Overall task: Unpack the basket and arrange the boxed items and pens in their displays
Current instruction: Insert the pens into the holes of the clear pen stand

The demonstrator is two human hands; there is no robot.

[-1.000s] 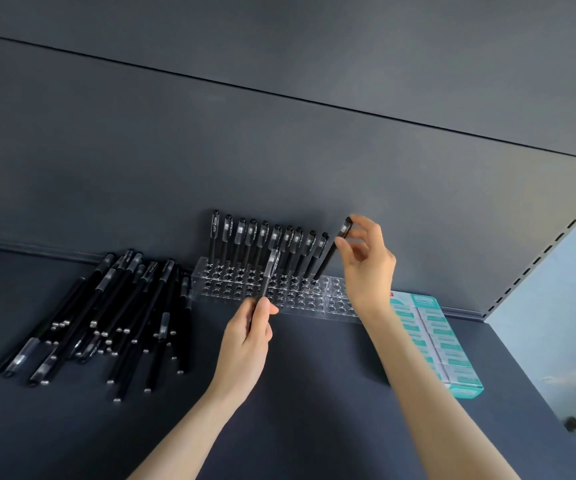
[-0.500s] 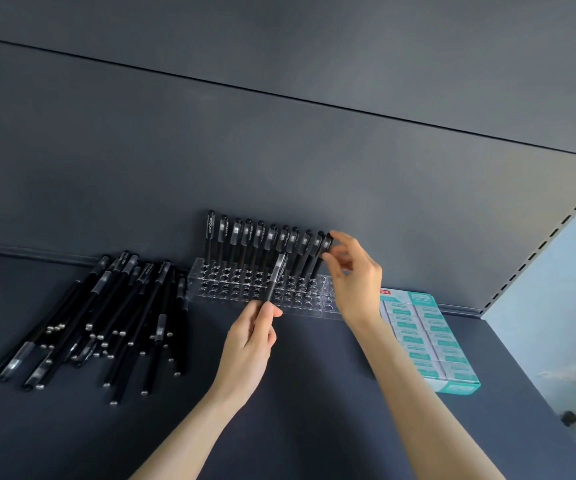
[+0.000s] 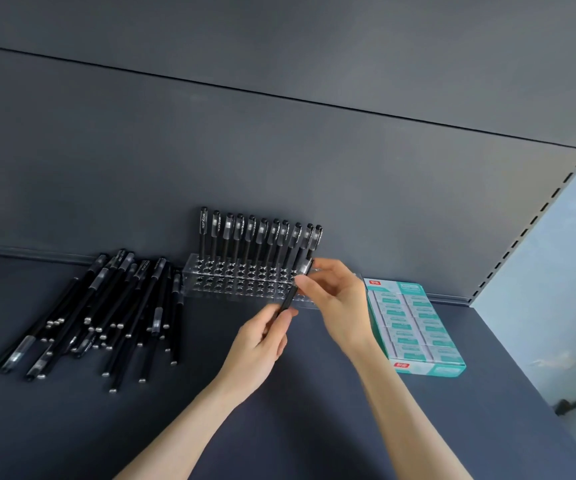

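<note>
- Loose pens (image 3: 106, 313) are heaped near the shelf's (image 3: 314, 427) left back edge.
- Clear holder (image 3: 238, 284) is set at the back edge, its rear row filled with upright pens (image 3: 262, 237).
- Held pen (image 3: 293, 292) is pinched low by the left hand (image 3: 262, 337) and near the cap by the right hand (image 3: 338, 299), at the holder's right end.
- Teal box (image 3: 414, 323) is laid by the right edge.

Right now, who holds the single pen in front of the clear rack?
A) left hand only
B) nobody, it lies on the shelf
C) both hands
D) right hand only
C: the left hand grips the pen low, the right hand pinches it higher up.
</note>
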